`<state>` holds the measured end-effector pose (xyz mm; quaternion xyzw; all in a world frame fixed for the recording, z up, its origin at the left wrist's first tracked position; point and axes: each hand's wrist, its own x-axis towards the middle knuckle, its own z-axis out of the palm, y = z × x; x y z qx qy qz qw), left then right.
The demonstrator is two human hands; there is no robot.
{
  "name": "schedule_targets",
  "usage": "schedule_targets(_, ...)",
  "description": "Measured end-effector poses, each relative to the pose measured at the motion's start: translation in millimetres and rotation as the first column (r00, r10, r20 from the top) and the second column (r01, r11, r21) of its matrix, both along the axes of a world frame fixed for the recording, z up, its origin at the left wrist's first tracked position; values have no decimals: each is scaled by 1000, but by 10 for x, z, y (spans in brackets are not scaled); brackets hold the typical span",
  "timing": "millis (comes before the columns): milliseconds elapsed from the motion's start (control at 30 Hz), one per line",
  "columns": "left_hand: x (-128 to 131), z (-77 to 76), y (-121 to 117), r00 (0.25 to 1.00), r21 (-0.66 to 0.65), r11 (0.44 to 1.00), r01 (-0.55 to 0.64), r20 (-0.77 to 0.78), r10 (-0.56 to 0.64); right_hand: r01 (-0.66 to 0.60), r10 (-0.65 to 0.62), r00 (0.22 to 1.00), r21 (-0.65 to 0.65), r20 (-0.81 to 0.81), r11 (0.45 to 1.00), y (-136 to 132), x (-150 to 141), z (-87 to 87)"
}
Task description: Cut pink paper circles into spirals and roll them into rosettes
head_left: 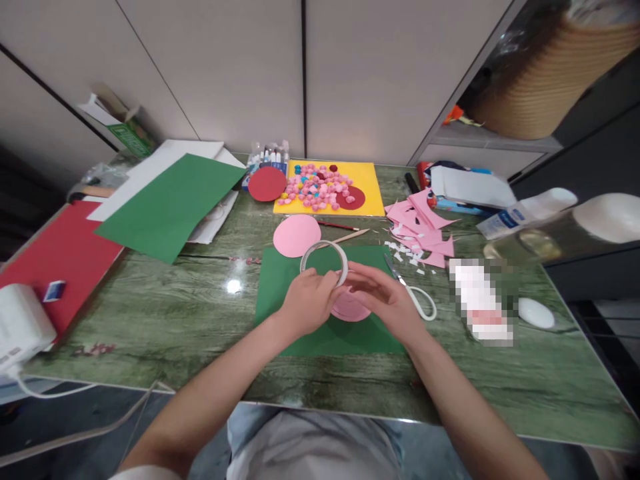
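Note:
A roll of white tape (345, 263) is held on edge by my left hand (311, 300), its fingers closed round the near side. My right hand (387, 297) is at the roll's right side, fingers bent and fingertips against the tape; its exact grip is partly hidden. Beneath the hands, a pink paper circle (351, 310) lies on a green sheet (310, 343). Another pink circle (295, 233) lies just beyond the roll. Scissors with white handles (425, 308) rest right of my right hand. A pencil (350, 235) lies behind the roll.
Pompoms (320, 190) cover a yellow sheet (370, 180) at the back, beside a red circle (267, 184). Pink paper scraps (425, 227) lie right. Green paper (170, 207), red paper (75, 247) and a white charger (23, 327) are left. A bottle (575, 230) stands right.

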<state>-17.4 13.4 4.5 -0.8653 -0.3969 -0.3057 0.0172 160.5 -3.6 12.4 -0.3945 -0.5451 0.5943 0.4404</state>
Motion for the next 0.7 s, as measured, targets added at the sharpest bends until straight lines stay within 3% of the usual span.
schedule_targets(167,6,5,1,998,26,999,-42,-40,43,45,-51,992,55,116,997,16,3,6)
schedule_targets(333,12,18,-3,996,16,998,-59,-62,60,12,-19,995,76,99,997,25,7,14)
schedule_targets(533,2,-2,3,992,-20,996,-83,-97,80,46,-46,999,6,16,999,7,-13,-22)
schedule_targets(700,3,-11,3,986,-65,995,-82,-152,71,42,-50,992,75,119,996,9,-9,-22)
